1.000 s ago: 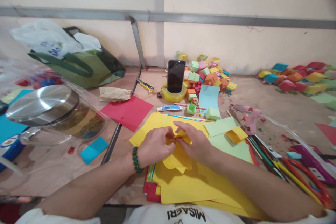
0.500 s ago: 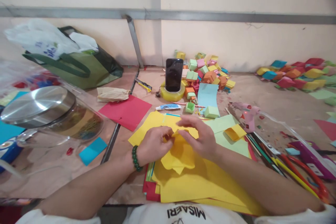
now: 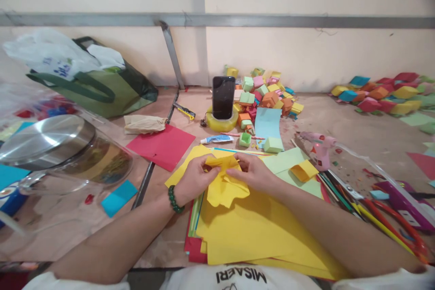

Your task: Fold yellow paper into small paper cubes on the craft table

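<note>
A folded yellow paper piece (image 3: 228, 188) is held up between my two hands, above a stack of coloured sheets (image 3: 258, 235) with yellow on top. My left hand (image 3: 196, 176), with a green bead bracelet at the wrist, pinches the paper's left side between thumb and fingers. On the right side, my right hand (image 3: 254, 173) grips the same paper, its thumb pressed on the front. The fingertips behind the paper are partly hidden. The paper's lower edge flares out in a wavy shape.
Behind stand a phone (image 3: 223, 97) on a yellow tape roll and a pile of small paper boxes (image 3: 270, 99). A pink glue gun (image 3: 321, 149) and orange-handled scissors (image 3: 394, 222) lie right; a lidded glass jar (image 3: 108, 158) and green bag (image 3: 102, 93) are left.
My right hand has lowered and closed on the paper's right side. The yellow piece has been raised and tilted, showing its folded upper part between both hands.
</note>
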Motion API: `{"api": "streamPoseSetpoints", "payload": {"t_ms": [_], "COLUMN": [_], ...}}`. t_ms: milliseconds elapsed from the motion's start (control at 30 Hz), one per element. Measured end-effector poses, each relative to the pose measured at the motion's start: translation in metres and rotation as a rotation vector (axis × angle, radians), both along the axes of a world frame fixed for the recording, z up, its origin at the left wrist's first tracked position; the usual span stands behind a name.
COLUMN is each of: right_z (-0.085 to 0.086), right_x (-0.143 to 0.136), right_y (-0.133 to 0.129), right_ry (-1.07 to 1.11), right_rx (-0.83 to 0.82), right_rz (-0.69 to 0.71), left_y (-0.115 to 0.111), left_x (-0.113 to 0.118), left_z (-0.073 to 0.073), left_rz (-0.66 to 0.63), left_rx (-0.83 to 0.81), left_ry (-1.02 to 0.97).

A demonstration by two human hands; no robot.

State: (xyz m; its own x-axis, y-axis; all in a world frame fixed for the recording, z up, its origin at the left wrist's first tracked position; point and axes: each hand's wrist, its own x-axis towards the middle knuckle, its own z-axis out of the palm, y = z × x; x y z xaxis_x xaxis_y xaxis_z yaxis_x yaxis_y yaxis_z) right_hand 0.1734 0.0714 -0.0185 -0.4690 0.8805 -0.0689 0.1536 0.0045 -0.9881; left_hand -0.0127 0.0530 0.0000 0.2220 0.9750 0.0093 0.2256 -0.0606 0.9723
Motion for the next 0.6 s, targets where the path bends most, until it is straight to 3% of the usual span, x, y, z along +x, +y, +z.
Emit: {"api": "streamPoseSetpoints", "payload": {"t_ms": [133,267,500,600], "right_z": [0.006,0.011,0.004,0.004], "right_x": [0.003,0.001,-0.002,-0.003], "right_y": [0.003,0.005,-0.002,-0.007], "right_ry": [0.079,0.127,-0.013,-0.11], "right_rx": [-0.138,-0.134,0.102,0.286], "right_rz": [-0.082,-0.143,-0.111,-0.112], "left_y": [0.004,0.003,-0.002,-0.003], "left_x": [-0.004,-0.004,0.0,0.001], "left_z": [-0.004,-0.006,-0.012,-0.014], "left_rz": [0.072,0.076,0.073,0.064], "left_rx": [-0.001,-0.007,0.044,0.096], "left_ry": [0.049,0.027,0.051,0.085]}}
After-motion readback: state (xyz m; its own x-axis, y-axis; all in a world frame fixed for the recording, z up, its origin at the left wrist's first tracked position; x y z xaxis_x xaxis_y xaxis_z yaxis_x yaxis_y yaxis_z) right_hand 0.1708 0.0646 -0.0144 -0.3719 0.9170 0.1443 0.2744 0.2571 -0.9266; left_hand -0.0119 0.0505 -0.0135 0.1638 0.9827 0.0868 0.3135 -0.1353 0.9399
